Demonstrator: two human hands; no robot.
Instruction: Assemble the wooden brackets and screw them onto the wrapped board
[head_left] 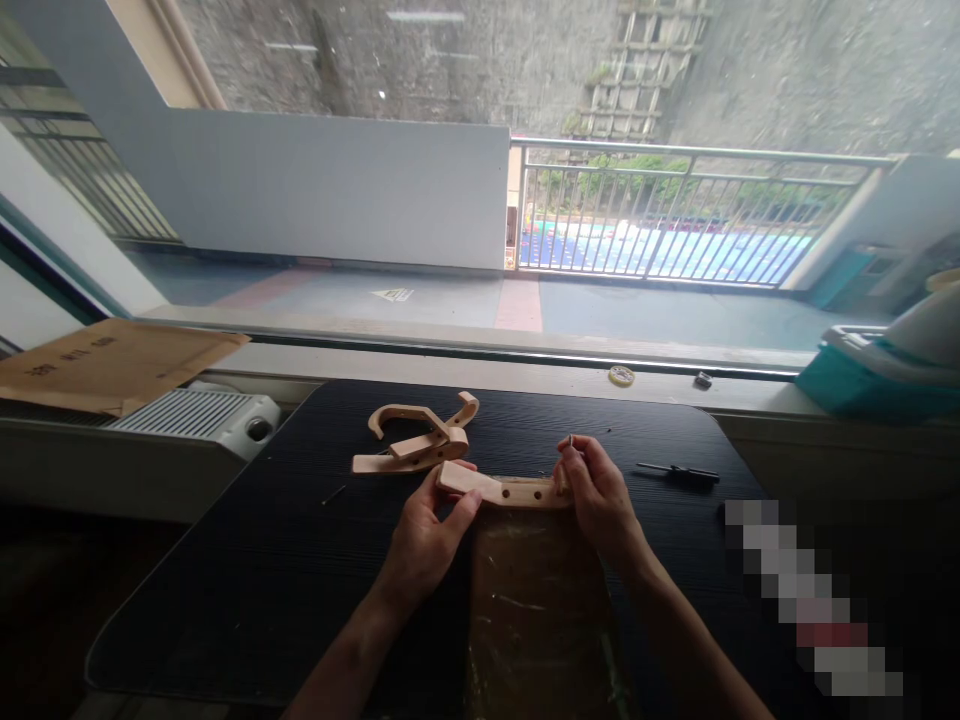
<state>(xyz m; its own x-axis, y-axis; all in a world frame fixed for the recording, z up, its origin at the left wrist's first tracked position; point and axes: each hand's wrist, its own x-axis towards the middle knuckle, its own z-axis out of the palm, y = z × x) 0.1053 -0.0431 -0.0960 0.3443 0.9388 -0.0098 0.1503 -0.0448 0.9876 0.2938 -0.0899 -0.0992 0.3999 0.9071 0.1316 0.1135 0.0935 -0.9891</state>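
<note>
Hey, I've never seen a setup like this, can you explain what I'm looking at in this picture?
There's no machine here, just a person's two bare hands, seen from a camera worn on the head, looking forward and down. The left hand grips a pale wooden piece with dark holes. The right hand, at its other end, seems to pinch a small metal piece, too small to identify. On the dark table lie more wooden parts, and a screwdriver to the right.

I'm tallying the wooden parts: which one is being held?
The nearest wooden piece, gripped by the left hand; the other wooden pieces lie beyond it on the black table.
</note>
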